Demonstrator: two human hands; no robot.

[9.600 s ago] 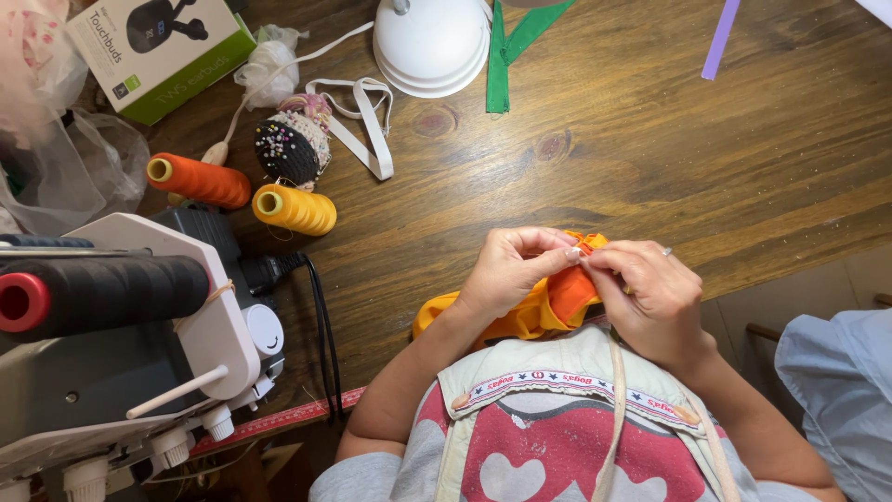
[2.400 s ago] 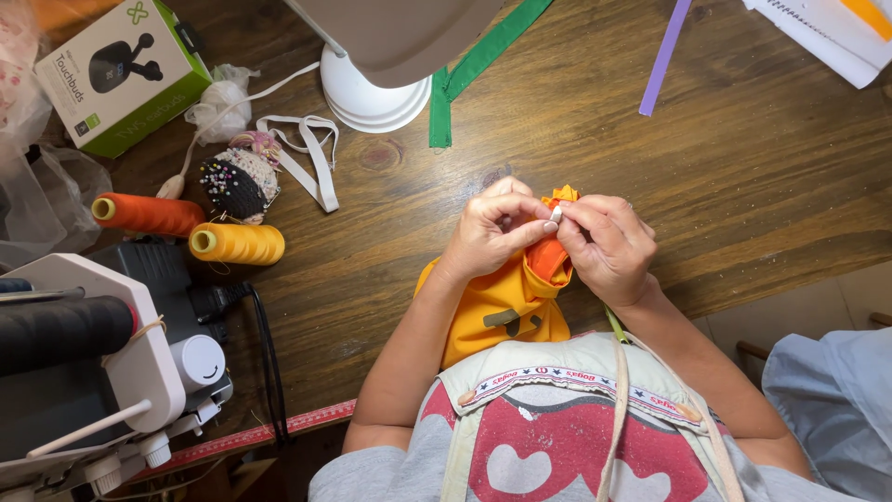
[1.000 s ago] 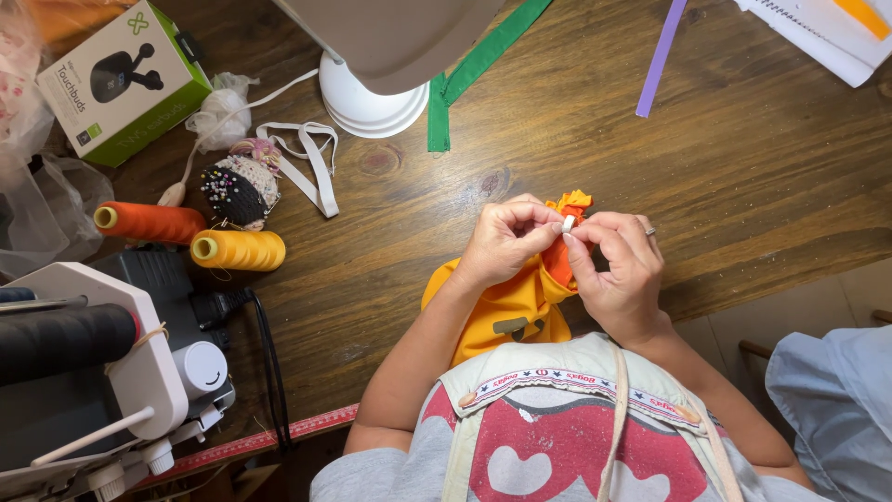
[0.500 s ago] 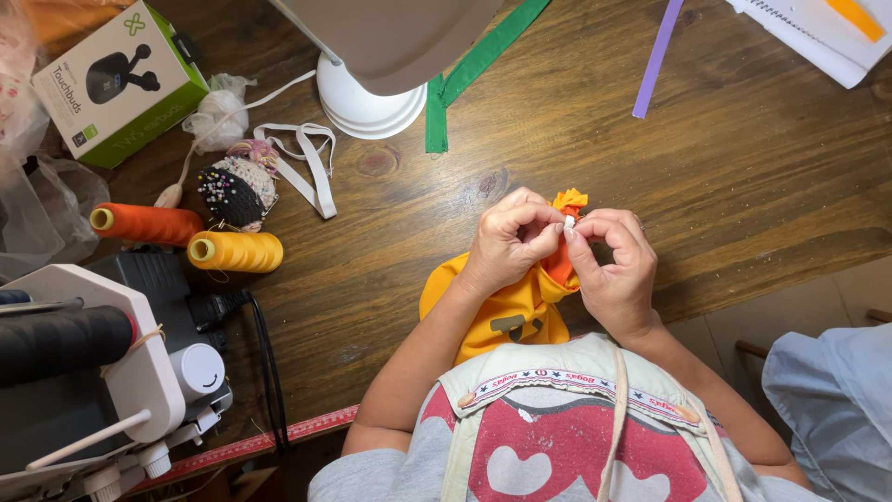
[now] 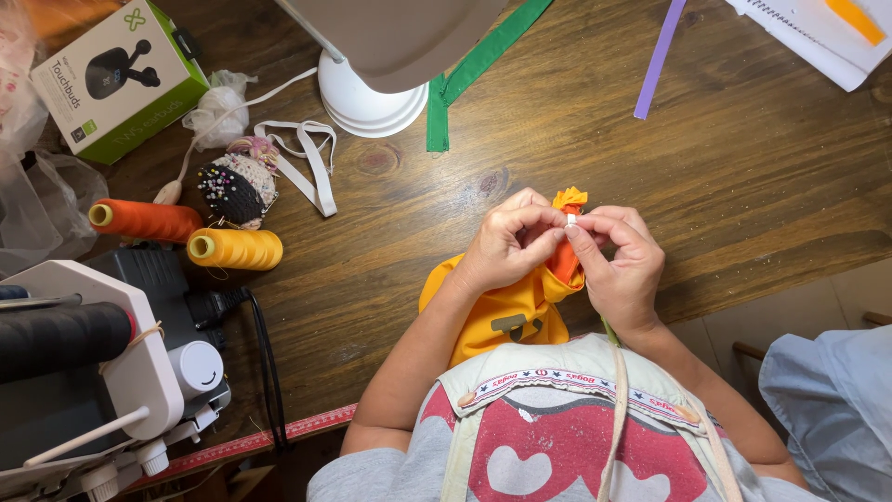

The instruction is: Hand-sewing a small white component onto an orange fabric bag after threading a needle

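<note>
An orange fabric piece [image 5: 502,311], gathered into a ruffled tip, is pinched above the tabletop [image 5: 743,186] edge by the left hand [image 5: 506,244] and right hand [image 5: 621,265], both closed on it. A pincushion [image 5: 234,186] is stuck with pins.

Bare table [image 5: 743,186] right — thread cones [image 5: 235,248]; pincushion [image 5: 234,189] crowd left.

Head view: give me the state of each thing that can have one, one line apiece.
Left hand: pinching the orange fabric.
Right hand: fingertips pinching a small white piece at the fabric's top.
Orange fabric: bunched, gathered tip poking up between the fingers.
Orange thread cone: lying on its side.
Yellow thread cone: lying on its side.
Pincushion: stuck full of pins.
Green box: closed.
</note>
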